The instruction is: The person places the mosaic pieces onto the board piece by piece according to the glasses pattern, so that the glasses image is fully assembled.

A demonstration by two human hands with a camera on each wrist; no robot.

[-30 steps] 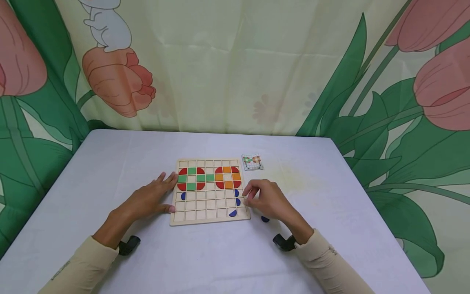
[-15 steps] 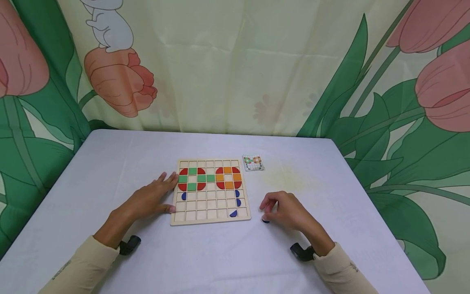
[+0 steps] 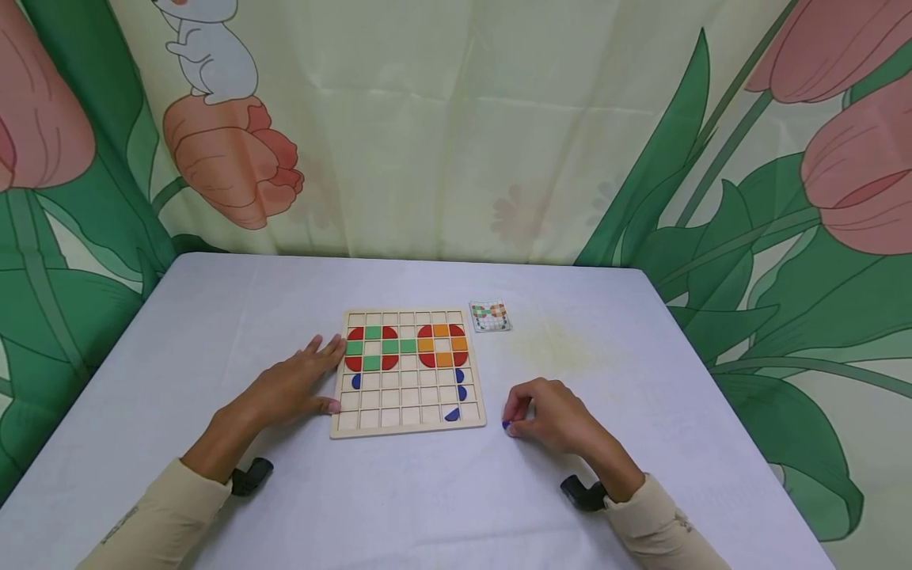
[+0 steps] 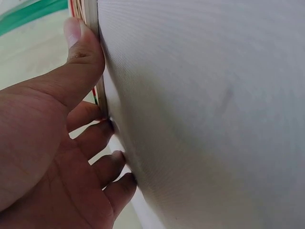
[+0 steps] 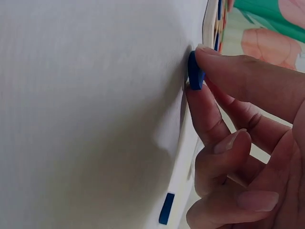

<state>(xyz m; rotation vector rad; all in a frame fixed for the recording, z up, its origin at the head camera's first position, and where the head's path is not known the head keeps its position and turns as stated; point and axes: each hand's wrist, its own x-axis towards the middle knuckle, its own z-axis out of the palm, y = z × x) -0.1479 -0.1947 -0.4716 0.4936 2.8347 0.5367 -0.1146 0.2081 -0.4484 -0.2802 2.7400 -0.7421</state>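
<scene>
A wooden grid board (image 3: 399,398) lies on the table, with red, green and orange tiles in its upper rows. Blue half-round pieces sit at its left (image 3: 356,381) and along its right side. My left hand (image 3: 295,384) rests against the board's left edge, fingers spread and thumb touching the near part of that edge. To the right of the board, my right hand (image 3: 552,413) pinches a blue half-round piece (image 5: 194,70) between thumb and index finger, just above the cloth. Its other fingers are curled in the right wrist view.
A small pattern card (image 3: 490,316) lies beyond the board's far right corner. Another blue piece (image 5: 166,208) shows on the white surface in the right wrist view. The table has a white cloth (image 3: 399,499); a printed curtain (image 3: 427,142) hangs behind.
My right hand has moved away from the board's right edge to the blue piece on the table and now pinches it. My left hand stays at the board's left edge.
</scene>
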